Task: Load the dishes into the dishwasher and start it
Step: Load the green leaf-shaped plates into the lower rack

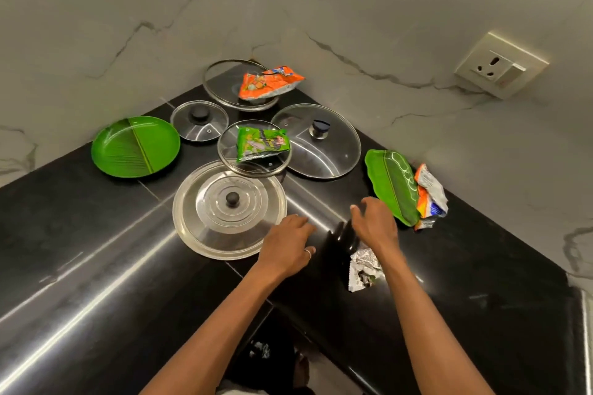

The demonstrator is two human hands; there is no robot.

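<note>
A black glossy dish stands on edge on the black counter, with a crumpled silver wrapper against it. My right hand curls over its top from the right. My left hand lies beside its left edge with loosely bent fingers. A steel lid sits left of my hands. Behind it lie three glass lids: small, middle, large. A fourth glass lid leans in the corner. A round green plate lies at the left and a green leaf-shaped plate at the right.
A green packet lies on the middle lid, an orange packet on the corner lid, and crumpled wrappers on the leaf plate. Marble walls close the corner. A wall socket is at the right. The counter's front edge runs below my forearms.
</note>
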